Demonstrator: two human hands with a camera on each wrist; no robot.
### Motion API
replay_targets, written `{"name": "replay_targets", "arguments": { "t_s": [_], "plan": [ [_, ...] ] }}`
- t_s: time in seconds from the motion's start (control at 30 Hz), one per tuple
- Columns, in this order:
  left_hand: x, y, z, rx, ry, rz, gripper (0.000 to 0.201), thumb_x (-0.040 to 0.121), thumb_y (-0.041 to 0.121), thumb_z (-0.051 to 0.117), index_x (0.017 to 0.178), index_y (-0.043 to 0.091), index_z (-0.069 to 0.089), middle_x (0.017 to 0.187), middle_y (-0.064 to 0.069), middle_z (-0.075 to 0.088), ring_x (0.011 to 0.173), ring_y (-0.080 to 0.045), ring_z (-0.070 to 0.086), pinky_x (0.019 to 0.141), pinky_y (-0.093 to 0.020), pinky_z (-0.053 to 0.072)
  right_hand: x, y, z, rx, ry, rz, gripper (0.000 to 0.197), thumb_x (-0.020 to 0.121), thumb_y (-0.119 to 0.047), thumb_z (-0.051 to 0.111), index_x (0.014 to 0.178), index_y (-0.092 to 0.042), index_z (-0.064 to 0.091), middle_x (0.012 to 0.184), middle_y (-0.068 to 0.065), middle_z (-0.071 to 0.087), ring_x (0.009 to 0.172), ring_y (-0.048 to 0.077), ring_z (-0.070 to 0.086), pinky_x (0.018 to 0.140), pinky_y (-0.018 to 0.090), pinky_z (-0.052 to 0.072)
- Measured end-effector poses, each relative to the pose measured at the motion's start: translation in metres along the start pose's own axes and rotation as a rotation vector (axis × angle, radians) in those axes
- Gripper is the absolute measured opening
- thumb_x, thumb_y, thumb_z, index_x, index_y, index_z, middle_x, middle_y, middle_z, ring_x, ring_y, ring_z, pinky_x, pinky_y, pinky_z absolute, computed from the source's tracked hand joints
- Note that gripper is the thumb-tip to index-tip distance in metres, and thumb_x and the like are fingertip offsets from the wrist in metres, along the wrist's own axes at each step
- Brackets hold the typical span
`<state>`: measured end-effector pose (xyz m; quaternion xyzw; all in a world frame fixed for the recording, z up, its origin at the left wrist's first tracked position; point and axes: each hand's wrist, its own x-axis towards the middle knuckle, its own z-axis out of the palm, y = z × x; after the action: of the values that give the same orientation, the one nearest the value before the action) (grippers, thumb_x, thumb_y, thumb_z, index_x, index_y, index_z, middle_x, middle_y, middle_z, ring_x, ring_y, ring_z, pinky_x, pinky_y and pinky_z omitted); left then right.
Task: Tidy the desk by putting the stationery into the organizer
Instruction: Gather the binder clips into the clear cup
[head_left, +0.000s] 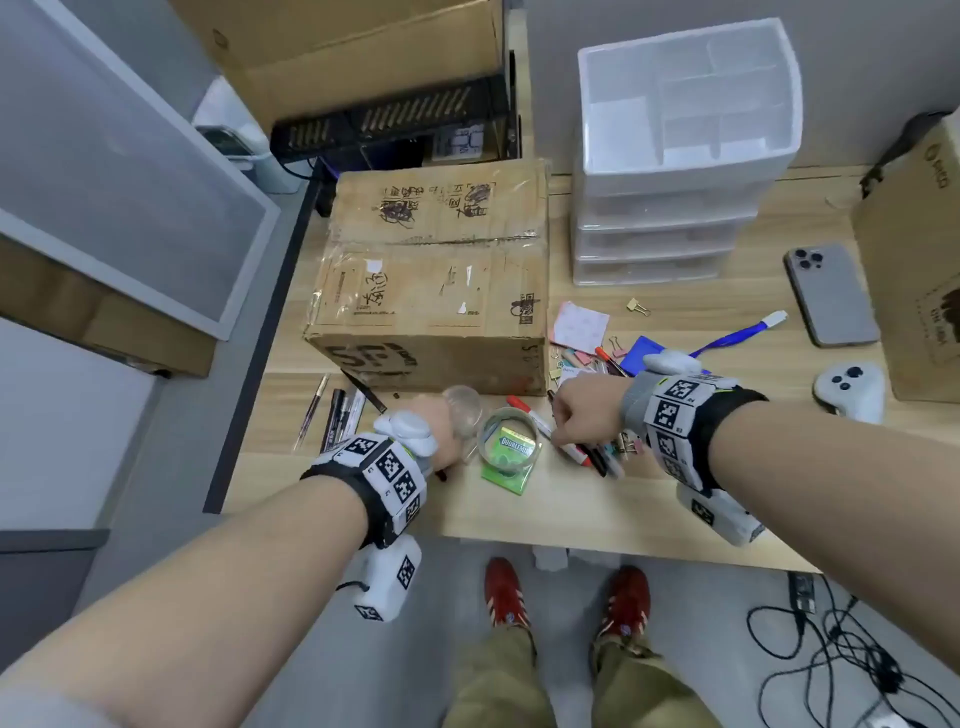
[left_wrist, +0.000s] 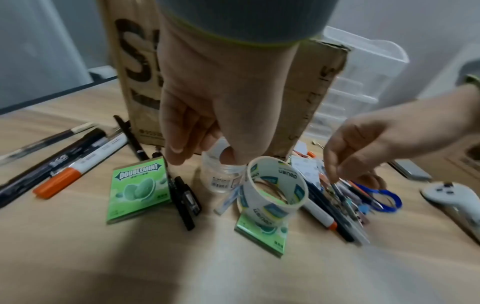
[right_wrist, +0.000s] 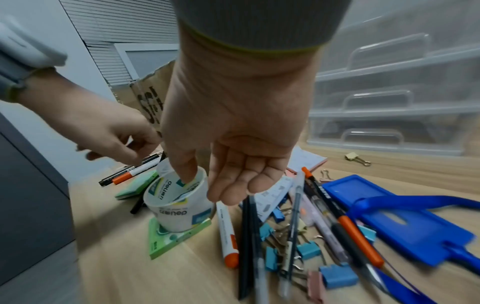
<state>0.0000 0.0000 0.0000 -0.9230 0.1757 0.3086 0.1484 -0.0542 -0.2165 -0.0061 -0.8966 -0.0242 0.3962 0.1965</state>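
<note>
- Clear plastic jar (left_wrist: 219, 176): held at its mouth by curled left hand (left_wrist: 207, 115) fingers, near desk (head_left: 597, 514) front edge, beside tape roll (left_wrist: 272, 189).
- Right hand (right_wrist: 233, 148): fingers relaxed, holding nothing, over pens (right_wrist: 293, 216).
- Organizer (head_left: 675, 156): back edge.

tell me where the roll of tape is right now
The roll of tape stands near the desk's front edge in the head view, on a green Doublemint pack, between the left hand and the right hand.
</note>
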Motion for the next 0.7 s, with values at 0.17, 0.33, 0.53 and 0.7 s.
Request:
{"name": "replay_targets", "arguments": {
  "t_s": [0.17, 0.33, 0.53, 0.7],
  "plan": [
    [0.015, -0.012, 0.005, -0.067, 0.014, -0.085, 0.064, 0.085, 0.027, 0.067, 0.137, 0.014, 0.033, 0.129, -0.015, 0.046, 0.105, -0.035, 0.060, 0.063, -0.033, 0.037, 0.009, -0.014, -0.002, -0.010, -0.018, 0.008, 0.046, 0.084, -0.042, 0.053, 0.077, -0.002, 0.073, 0.067, 0.009, 0.074, 0.050, 0.016, 0.060, 0.060, 0.024, 0.053],
    [0.025, -0.012, 0.018, -0.061, 0.017, -0.015, 0.080, 0.077, 0.037, 0.076, 0.139, 0.019, 0.029, 0.127, -0.014, 0.043, 0.102, -0.035, 0.060, 0.067, -0.036, 0.041, 0.015, -0.009, 0.003, -0.037, -0.014, 0.052, 0.046, 0.084, -0.043, 0.053, 0.078, -0.003, 0.073, 0.068, 0.010, 0.075, 0.050, 0.017, 0.059, 0.053, 0.021, 0.044],
    [0.034, -0.004, 0.022, -0.074, 0.073, -0.017, 0.076, 0.077, 0.050, 0.074, 0.132, 0.012, 0.037, 0.125, -0.011, 0.047, 0.105, -0.034, 0.061, 0.067, -0.037, 0.040, 0.017, 0.005, 0.007, -0.016, -0.035, 0.089, 0.043, 0.085, -0.041, 0.054, 0.084, -0.003, 0.073, 0.073, 0.009, 0.076, 0.055, 0.018, 0.060, 0.054, 0.021, 0.044],
    [0.034, 0.000, 0.024, -0.077, 0.091, -0.044, 0.061, 0.085, 0.043, 0.070, 0.127, 0.008, 0.040, 0.124, -0.009, 0.052, 0.108, -0.030, 0.060, 0.070, -0.035, 0.037, 0.016, 0.012, 0.010, -0.009, -0.054, 0.112, 0.043, 0.083, -0.042, 0.053, 0.089, -0.005, 0.074, 0.075, 0.009, 0.076, 0.055, 0.018, 0.060, 0.050, 0.019, 0.041]
  ]
}}
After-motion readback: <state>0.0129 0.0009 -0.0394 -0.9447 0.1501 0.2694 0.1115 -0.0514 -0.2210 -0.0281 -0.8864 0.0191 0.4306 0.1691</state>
